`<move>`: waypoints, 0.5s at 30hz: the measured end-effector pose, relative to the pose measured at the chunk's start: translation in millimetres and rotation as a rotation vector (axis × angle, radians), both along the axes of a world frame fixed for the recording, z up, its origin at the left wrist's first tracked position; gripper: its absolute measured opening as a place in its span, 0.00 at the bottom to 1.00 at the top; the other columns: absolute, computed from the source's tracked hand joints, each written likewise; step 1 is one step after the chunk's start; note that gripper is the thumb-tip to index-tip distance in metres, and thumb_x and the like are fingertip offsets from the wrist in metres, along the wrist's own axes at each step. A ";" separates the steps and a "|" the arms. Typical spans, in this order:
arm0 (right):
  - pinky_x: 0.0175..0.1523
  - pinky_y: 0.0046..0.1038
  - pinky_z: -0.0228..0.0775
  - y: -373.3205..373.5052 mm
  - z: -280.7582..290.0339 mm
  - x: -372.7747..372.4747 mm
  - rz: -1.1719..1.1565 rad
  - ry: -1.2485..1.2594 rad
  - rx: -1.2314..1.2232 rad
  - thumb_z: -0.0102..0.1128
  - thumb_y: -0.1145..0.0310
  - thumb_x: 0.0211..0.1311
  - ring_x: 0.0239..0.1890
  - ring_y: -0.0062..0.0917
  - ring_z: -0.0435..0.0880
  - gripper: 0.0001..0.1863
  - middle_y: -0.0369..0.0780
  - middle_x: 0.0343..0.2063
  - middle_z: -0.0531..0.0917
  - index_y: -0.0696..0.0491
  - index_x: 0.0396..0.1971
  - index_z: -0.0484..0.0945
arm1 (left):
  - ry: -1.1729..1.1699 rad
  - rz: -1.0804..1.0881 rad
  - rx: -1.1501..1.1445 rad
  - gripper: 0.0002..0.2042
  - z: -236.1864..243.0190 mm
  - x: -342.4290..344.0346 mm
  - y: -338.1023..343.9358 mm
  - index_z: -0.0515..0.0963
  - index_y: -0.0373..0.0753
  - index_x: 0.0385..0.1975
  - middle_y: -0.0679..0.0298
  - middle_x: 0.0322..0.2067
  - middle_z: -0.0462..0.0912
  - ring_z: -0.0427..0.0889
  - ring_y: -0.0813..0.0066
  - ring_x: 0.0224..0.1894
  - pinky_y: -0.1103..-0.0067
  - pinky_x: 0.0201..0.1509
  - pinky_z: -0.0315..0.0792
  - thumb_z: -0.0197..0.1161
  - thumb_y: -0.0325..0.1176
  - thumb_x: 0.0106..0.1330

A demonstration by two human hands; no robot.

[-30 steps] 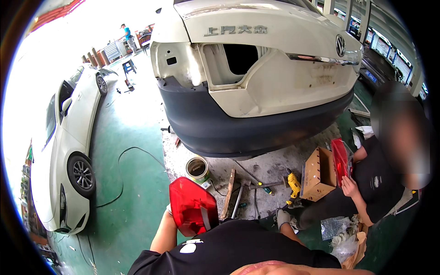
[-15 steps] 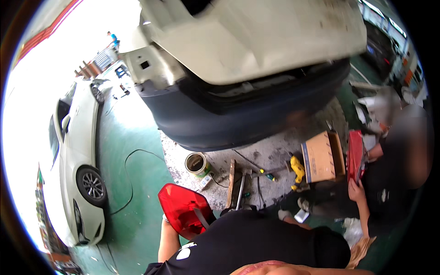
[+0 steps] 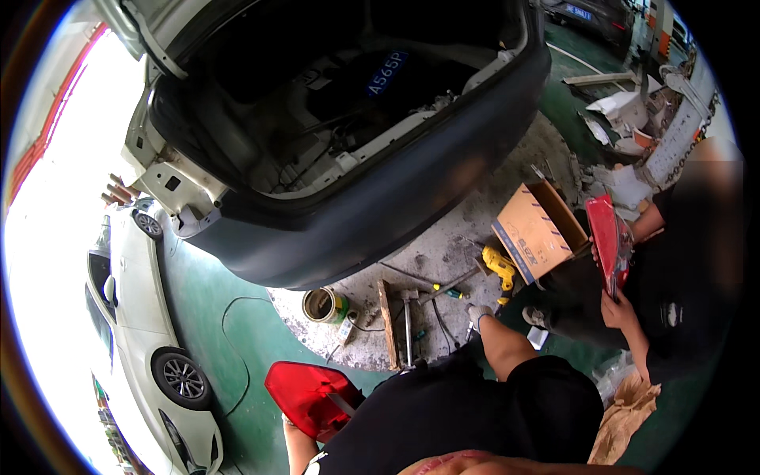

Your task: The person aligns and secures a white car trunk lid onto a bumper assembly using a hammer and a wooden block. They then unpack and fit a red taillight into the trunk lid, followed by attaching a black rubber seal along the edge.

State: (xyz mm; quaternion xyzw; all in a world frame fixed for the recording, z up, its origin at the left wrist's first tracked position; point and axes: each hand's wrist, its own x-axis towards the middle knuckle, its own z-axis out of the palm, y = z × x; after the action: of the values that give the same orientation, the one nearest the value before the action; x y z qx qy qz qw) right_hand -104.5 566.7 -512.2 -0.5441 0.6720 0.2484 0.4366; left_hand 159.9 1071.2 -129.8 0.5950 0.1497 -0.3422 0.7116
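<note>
A large red tail light [image 3: 305,392] is at my left side, low in the view. My left hand [image 3: 288,421] holds it by its lower left edge, with most of the fingers hidden behind the lens. My right hand is out of view. Ahead of me stands a car whose trunk [image 3: 317,103] is open, with a dark interior and a bare pale frame. Its dark rear bumper [image 3: 380,222] spans the middle of the view. At the bumper's left end, the bare metal corner [image 3: 172,184] has a square hole in it.
A co-worker [image 3: 673,277] at right holds another red tail light [image 3: 606,241]. On the floor lie an open cardboard box [image 3: 538,237], a yellow power tool [image 3: 500,273], a hammer [image 3: 408,324], a wooden stick [image 3: 387,324] and a can [image 3: 323,305]. A white car [image 3: 131,309] stands at left.
The trunk lid, lowered before, has risen, and the inside now shows. My view has shifted toward the right. The tail light stays in my left hand.
</note>
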 end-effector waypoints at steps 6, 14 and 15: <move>0.67 0.37 0.74 -35.9 -30.7 21.9 0.284 0.003 0.200 0.51 0.32 0.70 0.62 0.44 0.83 0.40 0.47 0.61 0.86 0.53 0.63 0.82 | -0.026 0.000 -0.011 0.27 7.3 -4.4 -10.9 0.71 0.44 0.74 0.56 0.72 0.73 0.73 0.53 0.73 0.54 0.75 0.70 0.52 0.51 0.82; 0.66 0.40 0.76 -46.4 -22.7 34.6 -0.072 -0.080 0.141 0.66 0.35 0.64 0.62 0.44 0.85 0.36 0.51 0.61 0.86 0.51 0.58 0.86 | -0.093 0.051 -0.078 0.27 23.8 -20.6 -15.5 0.70 0.45 0.74 0.56 0.73 0.73 0.72 0.53 0.73 0.53 0.75 0.69 0.51 0.51 0.82; 0.66 0.40 0.76 -46.5 -19.6 31.5 -0.093 -0.088 0.132 0.68 0.35 0.63 0.62 0.44 0.85 0.36 0.51 0.61 0.86 0.51 0.57 0.86 | -0.103 0.049 -0.084 0.27 26.6 -20.5 -20.8 0.70 0.45 0.74 0.56 0.73 0.73 0.72 0.53 0.73 0.53 0.75 0.69 0.51 0.51 0.82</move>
State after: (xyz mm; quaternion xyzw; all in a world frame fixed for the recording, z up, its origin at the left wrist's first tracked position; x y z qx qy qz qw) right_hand -73.0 520.2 -531.8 -0.4926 0.6589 0.2475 0.5118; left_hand 139.4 1050.4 -103.2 0.5775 0.1130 -0.2996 0.7509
